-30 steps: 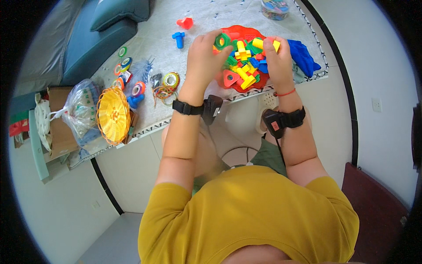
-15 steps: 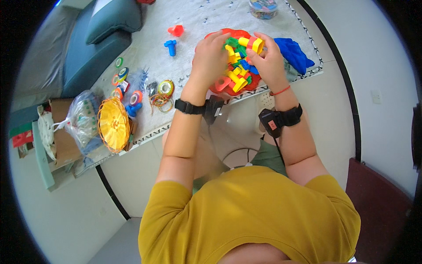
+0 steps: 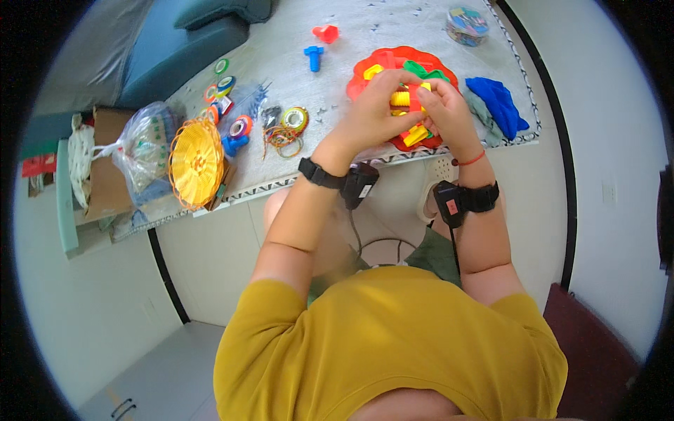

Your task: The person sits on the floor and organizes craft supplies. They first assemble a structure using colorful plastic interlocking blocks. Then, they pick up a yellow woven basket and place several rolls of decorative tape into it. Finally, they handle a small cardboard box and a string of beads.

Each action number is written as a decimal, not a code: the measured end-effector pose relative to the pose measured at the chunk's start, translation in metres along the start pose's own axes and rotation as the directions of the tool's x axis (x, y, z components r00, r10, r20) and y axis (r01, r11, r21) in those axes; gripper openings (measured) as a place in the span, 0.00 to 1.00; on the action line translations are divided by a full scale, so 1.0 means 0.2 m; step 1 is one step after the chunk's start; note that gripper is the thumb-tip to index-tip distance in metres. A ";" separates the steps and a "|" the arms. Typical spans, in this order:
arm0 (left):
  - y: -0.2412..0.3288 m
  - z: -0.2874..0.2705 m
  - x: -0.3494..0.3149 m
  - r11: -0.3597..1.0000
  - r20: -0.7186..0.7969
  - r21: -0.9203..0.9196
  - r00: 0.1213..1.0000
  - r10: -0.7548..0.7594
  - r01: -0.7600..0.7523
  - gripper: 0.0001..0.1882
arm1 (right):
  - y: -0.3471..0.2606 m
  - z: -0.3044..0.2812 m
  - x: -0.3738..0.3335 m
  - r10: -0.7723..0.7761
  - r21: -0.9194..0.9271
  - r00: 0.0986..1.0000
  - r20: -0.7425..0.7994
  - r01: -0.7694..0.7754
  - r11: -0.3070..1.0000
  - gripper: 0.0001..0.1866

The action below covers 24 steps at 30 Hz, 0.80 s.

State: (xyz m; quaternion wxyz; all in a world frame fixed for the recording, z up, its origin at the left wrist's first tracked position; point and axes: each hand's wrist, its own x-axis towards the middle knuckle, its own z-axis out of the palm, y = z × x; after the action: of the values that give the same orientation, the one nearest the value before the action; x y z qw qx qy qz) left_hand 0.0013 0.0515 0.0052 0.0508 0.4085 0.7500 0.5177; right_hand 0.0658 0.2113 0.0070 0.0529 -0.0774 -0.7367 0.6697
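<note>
My two hands meet over a red scalloped tray (image 3: 358, 84) of plastic toy nuts and bolts. Between them is a yellow toy bolt (image 3: 399, 99), its ribbed shank pointing left, with a red toy nut (image 3: 414, 98) around it. My right hand (image 3: 453, 119) pinches the bolt's head end. The thumb and forefinger of my left hand (image 3: 372, 112) reach above and below the nut, closed on its edges. Under my hands lie a green piece (image 3: 425, 71) and another yellow piece (image 3: 417, 135); much of the tray's contents is hidden.
Beyond the tray lie a blue toy bolt (image 3: 314, 58) and a red piece (image 3: 326, 34). Blue cloth (image 3: 498, 105) and a clear tub (image 3: 467, 27) are at right. Tape rolls (image 3: 295, 119), a yellow woven basket (image 3: 196, 165) and a plastic bag (image 3: 146, 147) stand left.
My left hand has come from the tray's left side onto the nut and bolt in my right hand. Both hands are now together, lower over the tray. The view has shifted.
</note>
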 end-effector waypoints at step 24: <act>0.05 0.04 0.02 0.998 -0.037 -0.067 0.999 -0.020 0.018 0.27 | 0.07 -0.05 0.01 -0.057 0.206 0.998 -0.014 0.059 0.977 0.16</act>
State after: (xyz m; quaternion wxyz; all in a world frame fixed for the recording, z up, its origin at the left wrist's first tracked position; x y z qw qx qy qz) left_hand 0.0087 0.0616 0.0115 0.0552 0.3895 0.7370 0.5496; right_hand 0.0654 0.2225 -0.0069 0.0830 -0.0527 -0.6649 0.7404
